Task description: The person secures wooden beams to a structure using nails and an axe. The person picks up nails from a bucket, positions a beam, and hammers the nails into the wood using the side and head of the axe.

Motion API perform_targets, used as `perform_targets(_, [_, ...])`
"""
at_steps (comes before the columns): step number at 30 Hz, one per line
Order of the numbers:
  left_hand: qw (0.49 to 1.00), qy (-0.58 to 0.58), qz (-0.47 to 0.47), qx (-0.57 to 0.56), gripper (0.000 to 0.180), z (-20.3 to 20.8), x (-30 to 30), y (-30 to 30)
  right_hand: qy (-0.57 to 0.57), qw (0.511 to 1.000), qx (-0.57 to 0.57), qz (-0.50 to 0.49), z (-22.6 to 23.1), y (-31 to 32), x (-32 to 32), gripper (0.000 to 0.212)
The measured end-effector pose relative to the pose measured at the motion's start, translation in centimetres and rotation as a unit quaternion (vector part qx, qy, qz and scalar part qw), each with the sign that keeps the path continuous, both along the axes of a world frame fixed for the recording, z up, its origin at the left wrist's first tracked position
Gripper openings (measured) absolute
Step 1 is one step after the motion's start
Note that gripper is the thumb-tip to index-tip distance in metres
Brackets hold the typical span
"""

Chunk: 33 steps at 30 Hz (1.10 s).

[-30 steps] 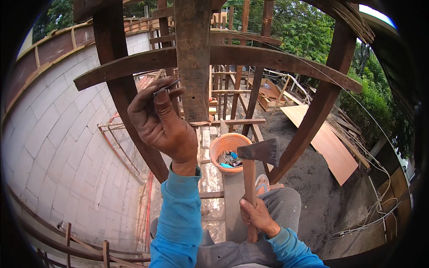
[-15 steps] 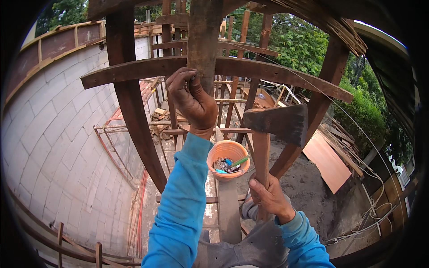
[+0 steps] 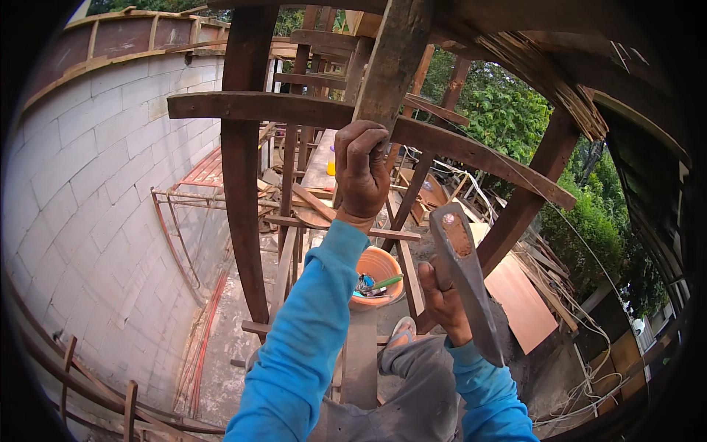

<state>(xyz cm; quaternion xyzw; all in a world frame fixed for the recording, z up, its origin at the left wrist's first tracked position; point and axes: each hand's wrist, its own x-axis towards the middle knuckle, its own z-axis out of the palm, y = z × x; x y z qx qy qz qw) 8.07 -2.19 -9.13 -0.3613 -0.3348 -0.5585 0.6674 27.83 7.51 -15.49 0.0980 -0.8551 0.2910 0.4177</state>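
My left hand [image 3: 361, 173] is raised against the lower part of a weathered upright board [image 3: 394, 59]. Its fingers are curled closed, and whatever they may pinch is hidden behind them. Behind it, a dark horizontal beam [image 3: 479, 151] crosses the board. Lower and to the right, my right hand [image 3: 445, 308] grips the wooden handle of a hatchet [image 3: 480, 298]. The hatchet's dark steel head is tipped toward me, showing the handle's end in its eye; the head stands apart from the board. Between my arms sits an orange bucket [image 3: 387, 261] holding small hardware and a green-handled tool.
Dark timber posts [image 3: 247, 169] frame the space on both sides. A pale block wall [image 3: 110, 191] rises at left beside a rusty metal frame [image 3: 177, 221]. A narrow plank [image 3: 361, 368] runs under me. At right lie a plywood sheet [image 3: 523, 298] and loose cables [image 3: 600, 376].
The hatchet head has swung from lying sideways to pointing back toward me. My left hand stays closed at the board. The whole view has shifted and tilted.
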Motion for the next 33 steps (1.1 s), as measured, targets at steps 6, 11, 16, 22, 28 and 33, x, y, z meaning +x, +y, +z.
perform_targets(6, [0.999,-0.013,-0.040,-0.015,0.023,-0.1,0.5,0.1,0.088,0.995,0.050,0.004,0.6,0.6,-2.8,0.023])
perform_targets(11, [0.999,-0.035,-0.021,-0.019,0.020,-0.4,0.4,-0.2,-0.010,1.000,-0.003,-0.015,1.4,0.8,-4.6,0.013])
perform_targets(16, [0.999,-0.025,-0.043,-0.005,0.020,-0.1,0.7,0.2,0.195,0.971,0.131,0.031,-0.6,2.9,-5.3,0.011])
perform_targets(22, [0.999,-0.039,0.006,-0.014,0.021,-0.3,0.1,-0.4,-0.035,0.996,-0.079,-0.033,0.8,1.9,-5.4,0.029])
perform_targets(28, [0.993,-0.101,-0.033,0.046,0.027,-2.3,0.8,-0.7,-0.027,0.988,-0.149,-0.003,-2.4,2.6,-2.8,0.034])
perform_targets(33, [0.908,-0.298,-0.275,0.109,0.073,-1.0,0.6,-1.1,-0.039,0.995,-0.093,-0.001,-6.1,4.2,-2.0,0.017])
